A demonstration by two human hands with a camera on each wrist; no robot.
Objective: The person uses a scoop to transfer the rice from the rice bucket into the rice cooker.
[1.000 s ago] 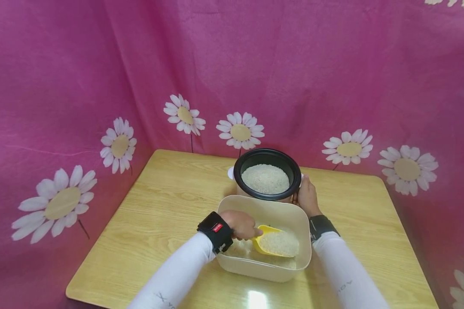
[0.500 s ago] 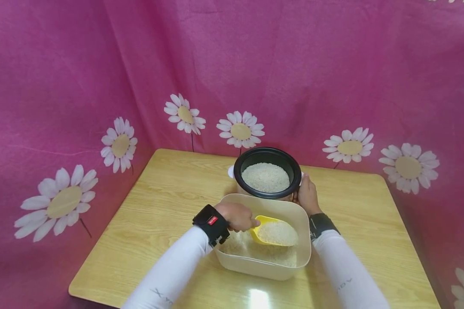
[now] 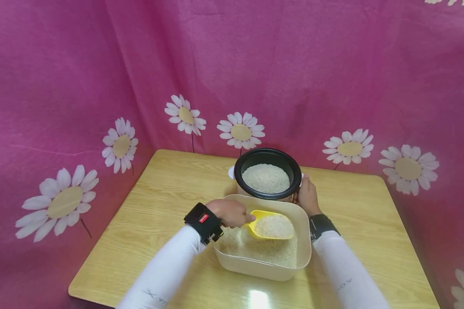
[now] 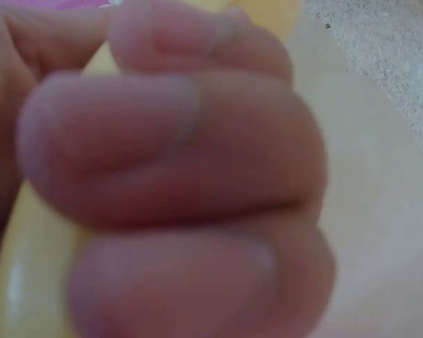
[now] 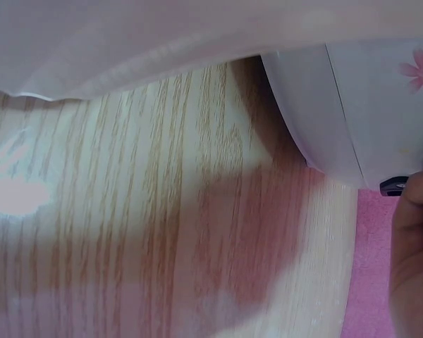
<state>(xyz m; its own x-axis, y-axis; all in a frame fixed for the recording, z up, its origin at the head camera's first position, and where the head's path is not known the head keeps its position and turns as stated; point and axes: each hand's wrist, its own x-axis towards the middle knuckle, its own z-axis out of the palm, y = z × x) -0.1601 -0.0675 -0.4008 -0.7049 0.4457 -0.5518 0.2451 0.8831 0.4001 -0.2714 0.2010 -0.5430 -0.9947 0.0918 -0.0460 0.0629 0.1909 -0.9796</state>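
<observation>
My left hand point(image 3: 232, 213) grips the handle of a yellow scoop point(image 3: 252, 231) heaped with white rice. The scoop is over the cream plastic bin point(image 3: 255, 269), which has more rice in its bottom. Up close in the left wrist view, curled fingers point(image 4: 190, 148) wrap the scoop's handle. Behind the bin stands a rice cooker point(image 5: 381, 91), white with a pink flower; its black inner pot point(image 3: 268, 196) holds a bed of rice. At the cooker's right side my right hand point(image 3: 308, 197) holds its handle; the fingertips are partly hidden.
Bin and cooker stand close together on a light wooden table point(image 3: 170, 201). A pink curtain point(image 3: 232, 64) with daisies encloses the table's back and sides. In the right wrist view the bin's wall point(image 5: 162, 42) fills the top.
The loaded scoop has risen and shifted slightly left within the bin, along with my left hand. My right hand stays at the cooker, which has not moved.
</observation>
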